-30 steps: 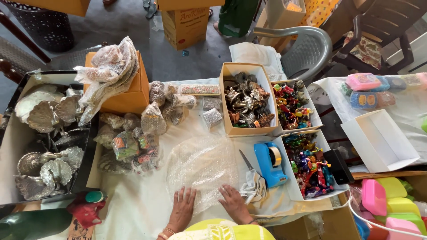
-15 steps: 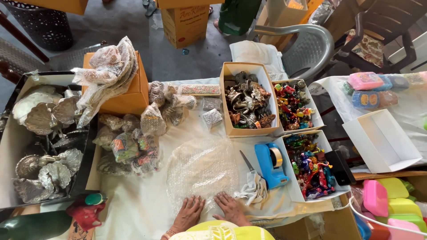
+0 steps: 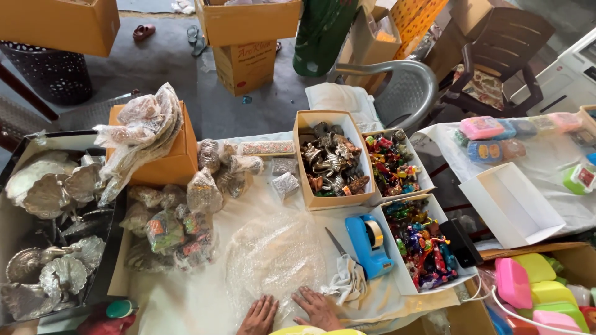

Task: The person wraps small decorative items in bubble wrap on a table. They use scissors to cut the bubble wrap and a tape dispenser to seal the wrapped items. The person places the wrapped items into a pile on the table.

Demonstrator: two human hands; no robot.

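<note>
Both hands slide nearer: left hand and right hand lie flat, fingers spread, smoothing bubble wrap beside tape dispenser.

Even, soft daylight; shadows faint. Mild sheen on the bubble wrap sheet, no hard glare. Sharp around that sheet; wide-angle bending far from it, towards the frame edges. Slight softness in the corners

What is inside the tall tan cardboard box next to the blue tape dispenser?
The tan cardboard box holds a jumbled pile of small silver and bronze metal figurines. Only the top layer shows; whatever lies beneath, and the box floor, is covered.
</note>
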